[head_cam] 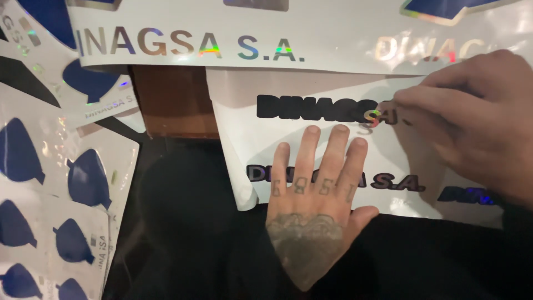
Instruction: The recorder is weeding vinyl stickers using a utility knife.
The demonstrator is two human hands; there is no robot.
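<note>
Pressing left hand (311, 222) on white sticker sheet (244, 139), right hand (472, 116) peeling lettering (373, 118)

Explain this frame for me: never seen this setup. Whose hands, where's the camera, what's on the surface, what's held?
There is no machine here: a person works with two bare hands, and the single picture comes from a camera worn on their head, looking down.

The left hand lies flat, fingers spread, pressing down a white sticker sheet that carries rows of dark and shiny rainbow-foil lettering. The right hand comes in from the right and pinches at the foil lettering in the top row with its fingertips; whether a piece is actually lifted is hard to tell.

Around them lie a long white strip with larger foil letters across the top, sheets with dark blue shapes on the left, and a dark surface underneath.
</note>
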